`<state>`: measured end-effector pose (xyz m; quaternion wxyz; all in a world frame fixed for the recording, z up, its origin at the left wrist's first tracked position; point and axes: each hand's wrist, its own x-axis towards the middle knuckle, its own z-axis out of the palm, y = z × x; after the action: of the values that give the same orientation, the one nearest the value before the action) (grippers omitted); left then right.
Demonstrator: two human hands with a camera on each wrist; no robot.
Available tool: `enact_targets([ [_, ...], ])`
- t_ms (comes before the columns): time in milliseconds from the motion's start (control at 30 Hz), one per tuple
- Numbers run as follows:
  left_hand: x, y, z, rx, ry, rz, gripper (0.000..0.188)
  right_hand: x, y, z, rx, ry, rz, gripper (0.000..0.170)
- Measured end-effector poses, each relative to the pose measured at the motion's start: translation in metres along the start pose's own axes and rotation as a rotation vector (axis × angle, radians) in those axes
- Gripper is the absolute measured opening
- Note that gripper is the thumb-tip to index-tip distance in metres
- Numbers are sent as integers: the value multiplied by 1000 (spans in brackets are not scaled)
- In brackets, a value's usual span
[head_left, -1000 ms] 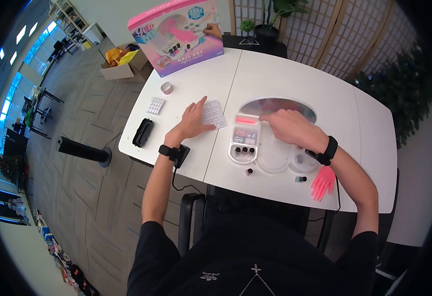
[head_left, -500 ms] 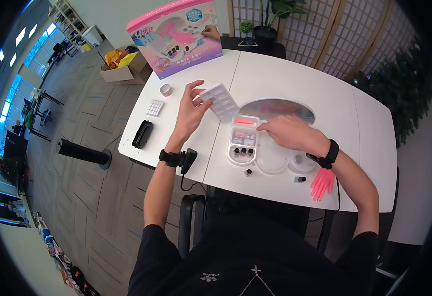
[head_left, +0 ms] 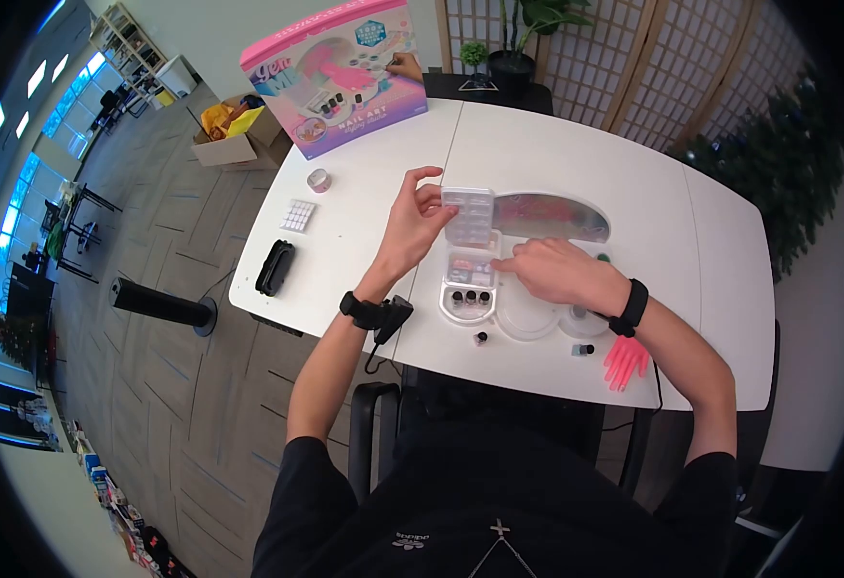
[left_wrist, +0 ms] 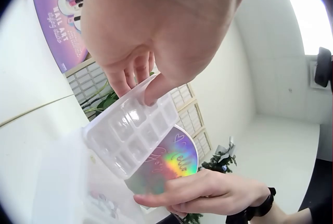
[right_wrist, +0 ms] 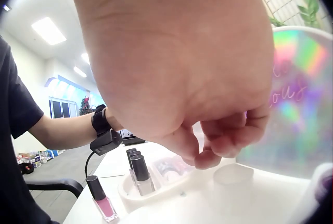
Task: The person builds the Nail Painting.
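Note:
My left hand pinches a clear, multi-compartment tray by its left edge, between thumb and fingers. In the left wrist view, the tray is tilted above a white organizer. The organizer stands on the table with small packets and several black-capped bottles in its sections; the tray covers its upper section. My right hand is at the organizer's right edge, its index fingertip close to the middle section. In the right wrist view, the fingers of my right hand are loosely bent, with no object visible between them.
A mirror stands behind the organizer. A pink model hand and two loose bottles lie in front. On the left are a black case, a white gridded piece, a tape roll and a large box.
My left hand has picked the clear tray up from the table and moved it right, over the organizer's upper section. My right hand has shifted slightly down along the organizer's edge.

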<state>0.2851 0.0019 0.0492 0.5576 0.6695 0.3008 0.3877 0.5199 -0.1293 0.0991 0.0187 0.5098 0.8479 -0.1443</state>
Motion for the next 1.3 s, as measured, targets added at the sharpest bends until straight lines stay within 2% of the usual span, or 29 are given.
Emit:
enact_targets([
  [700,-2,-5,10,57,4,-22,53,-2,1,1,-1,2,15,60],
  [1100,-1,-18,7,116,-24,-50,55,-2,-2,-4,-4,-32,33,60],
  [1300,-1,-17,6,175,22,-98,57,-3,-1,-1,1,-13,43,61],
])
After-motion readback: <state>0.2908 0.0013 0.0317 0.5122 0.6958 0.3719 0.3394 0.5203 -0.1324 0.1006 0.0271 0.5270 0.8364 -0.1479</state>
